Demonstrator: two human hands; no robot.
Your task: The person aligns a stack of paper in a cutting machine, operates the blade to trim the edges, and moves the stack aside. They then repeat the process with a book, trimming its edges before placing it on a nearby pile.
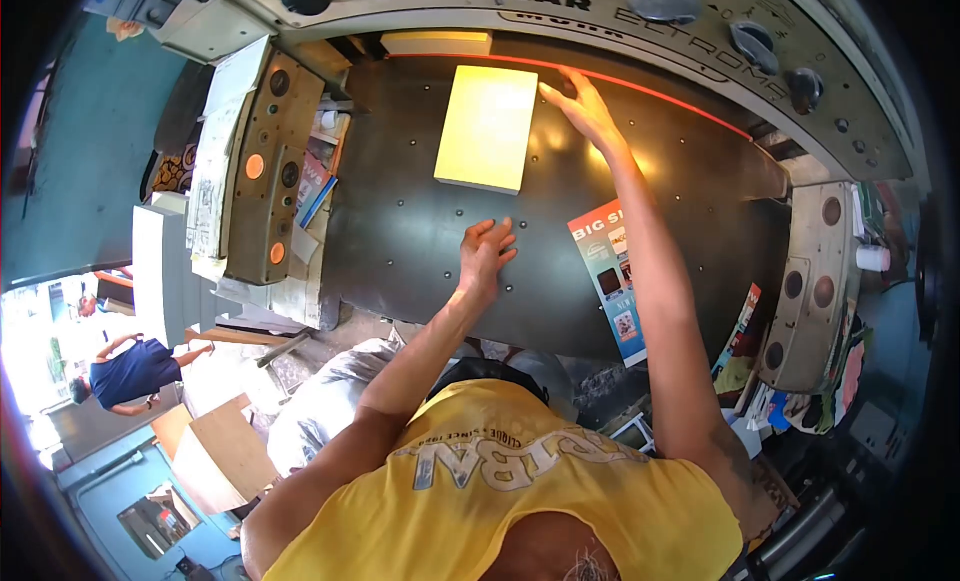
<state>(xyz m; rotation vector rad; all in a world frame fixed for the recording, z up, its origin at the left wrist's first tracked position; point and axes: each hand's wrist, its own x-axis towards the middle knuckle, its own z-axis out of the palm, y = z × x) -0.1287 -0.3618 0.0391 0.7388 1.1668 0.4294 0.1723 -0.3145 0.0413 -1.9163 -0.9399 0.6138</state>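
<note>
While a stack of paper point(485, 129) is supported flat on the dark table point(390, 231), toward the far side and slightly left of the middle, both hands are held spread about it. The right hand point(582, 109) is placed at the far right corner of the stack, with thumb and fingers parted; whether the paper is touched cannot be told. The left hand point(486, 258) is held apart from the stack's near edge, its fingers loosely bent and separated. Along the far side, a thin red line point(640, 86) is seen, at whose left end a second stack point(437, 45) is set. At right, a printed sheet point(607, 273) is partly covered by the right forearm. The table is flanked at left by a metal box point(268, 196) fitted with orange buttons point(255, 167).
</note>
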